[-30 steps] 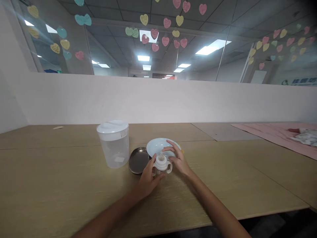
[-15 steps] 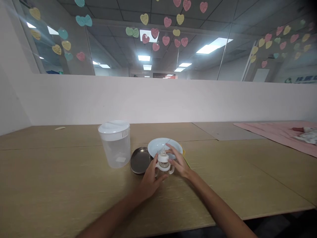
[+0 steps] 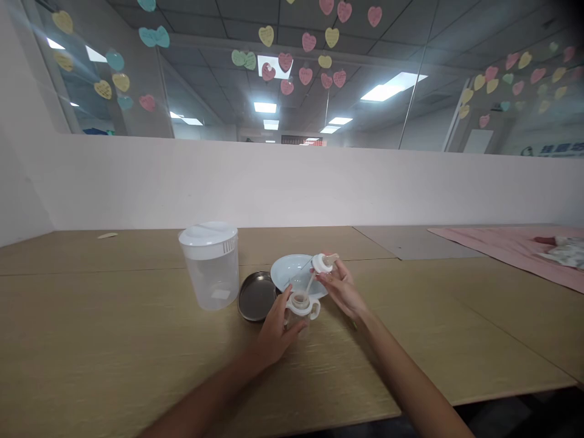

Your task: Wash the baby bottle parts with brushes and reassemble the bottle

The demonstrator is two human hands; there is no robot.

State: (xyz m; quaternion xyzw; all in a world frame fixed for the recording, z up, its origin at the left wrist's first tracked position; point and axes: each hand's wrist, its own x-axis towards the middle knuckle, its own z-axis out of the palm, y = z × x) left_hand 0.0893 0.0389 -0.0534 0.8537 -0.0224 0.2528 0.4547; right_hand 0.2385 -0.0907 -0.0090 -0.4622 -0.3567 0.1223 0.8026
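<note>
My left hand [image 3: 277, 328] is wrapped round a clear baby bottle [image 3: 300, 304] with white side handles, which stands upright on the table with its mouth uncovered. Above and to the right, my right hand [image 3: 340, 286] grips the bottle's white nipple cap [image 3: 322, 263], tilted with the nipple pointing right. A thin straw [image 3: 311, 282] hangs from the cap down toward the bottle's mouth. Behind the bottle lies a pale blue-white bowl [image 3: 285, 267], partly hidden by my right hand. A dark metal pan [image 3: 256, 297] sits just left of my left hand.
A clear plastic bucket [image 3: 210, 274] with a white lid stands to the left of the pan. On the far right a pink cloth [image 3: 483, 243] covers part of the wooden table [image 3: 114, 340]. A white wall [image 3: 292, 182] closes off the table's back.
The nipple cap has come off the bottle in my right hand and moved up and to the right, baring the straw and the bottle's mouth. My left hand still holds the bottle.
</note>
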